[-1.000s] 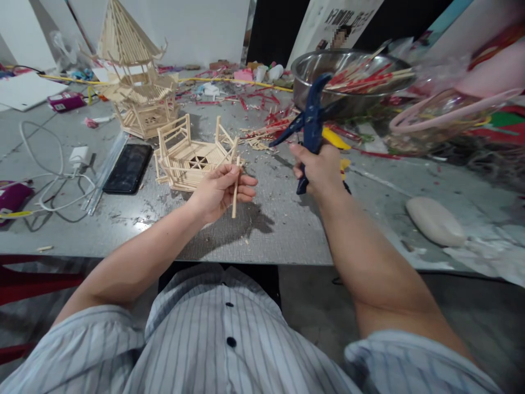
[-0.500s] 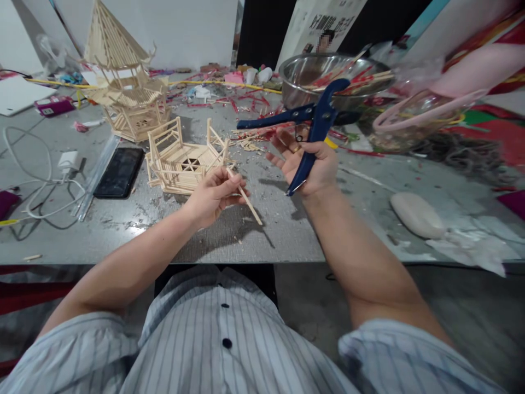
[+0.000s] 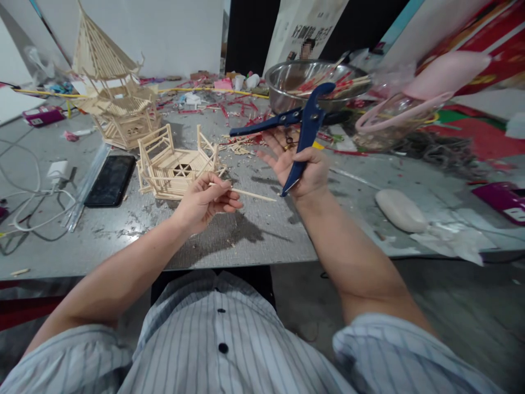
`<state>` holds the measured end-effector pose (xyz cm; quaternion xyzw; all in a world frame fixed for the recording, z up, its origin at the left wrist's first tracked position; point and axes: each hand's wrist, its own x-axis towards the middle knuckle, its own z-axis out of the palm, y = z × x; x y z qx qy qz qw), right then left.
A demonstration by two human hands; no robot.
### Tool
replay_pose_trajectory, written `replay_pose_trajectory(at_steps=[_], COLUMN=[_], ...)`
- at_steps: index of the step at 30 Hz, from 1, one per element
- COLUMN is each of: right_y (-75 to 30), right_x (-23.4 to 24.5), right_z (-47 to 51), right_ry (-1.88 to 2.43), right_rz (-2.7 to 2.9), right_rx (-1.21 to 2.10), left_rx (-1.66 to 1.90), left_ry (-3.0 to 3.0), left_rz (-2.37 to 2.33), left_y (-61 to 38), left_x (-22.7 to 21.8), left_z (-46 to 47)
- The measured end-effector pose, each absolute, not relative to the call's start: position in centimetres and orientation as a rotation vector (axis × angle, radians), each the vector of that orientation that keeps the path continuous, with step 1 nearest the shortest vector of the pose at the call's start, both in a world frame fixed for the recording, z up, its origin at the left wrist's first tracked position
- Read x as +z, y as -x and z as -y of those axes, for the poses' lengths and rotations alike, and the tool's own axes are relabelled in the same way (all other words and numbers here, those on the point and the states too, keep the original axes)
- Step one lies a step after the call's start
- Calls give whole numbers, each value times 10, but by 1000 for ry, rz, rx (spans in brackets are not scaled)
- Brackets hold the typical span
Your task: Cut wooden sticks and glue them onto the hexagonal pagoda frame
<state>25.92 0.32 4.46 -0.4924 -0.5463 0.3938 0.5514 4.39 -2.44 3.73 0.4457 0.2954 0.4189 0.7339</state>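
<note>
Pinched between the thumb and fingers of my left hand point(image 3: 209, 201) is a thin wooden stick point(image 3: 256, 194), its free end pointing right. My right hand point(image 3: 305, 169) has its palm turned up and the thumb pressed over one blue handle of a hand cutter point(image 3: 308, 128); the cutter's handles are spread apart. Just behind my left hand stands a low six-sided frame of wooden sticks point(image 3: 176, 172) with railings. Farther back on the left is a tall stick pavilion point(image 3: 118, 104) with a pointed roof.
A black phone point(image 3: 110, 181) and a white charger point(image 3: 58, 171) with cable lie left. At the back, a steel bowl point(image 3: 283, 90) holds red-tipped sticks. Stick offcuts point(image 3: 241, 146) litter the table. On the right are a white mouse-shaped object point(image 3: 400, 210) and a pink-handled basket point(image 3: 369, 123).
My left hand has turned the stick from slanting down to nearly level, pointing at the cutter's handle. The right hand keeps the same grip. The whole view has shifted slightly.
</note>
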Motion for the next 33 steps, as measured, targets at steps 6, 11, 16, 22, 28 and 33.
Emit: replay_pose_trajectory(at_steps=[6, 11, 16, 22, 28, 33], right_y=[-255, -259, -262, -257, -256, -251], right_x=[45, 43, 48, 52, 47, 40], right_z=[-1, 5, 14, 19, 14, 8], right_ry=[1140, 1065, 1254, 1491, 1399, 971], right_rz=[1443, 1476, 1410, 1415, 1382, 1408], right_rx=[869, 984, 1035, 943, 1004, 1201], left_rx=[1098, 1219, 1286, 1238, 1095, 1160], left_ry=[-1197, -1892, -2027, -2052, -1833, -1524], left_rz=[-632, -625, -768, -785, -642, -638], left_y=[-40, -37, -37, -38, -43, -45], left_x=[39, 39, 36, 28, 19, 28], left_z=[30, 37, 33, 30, 29, 31])
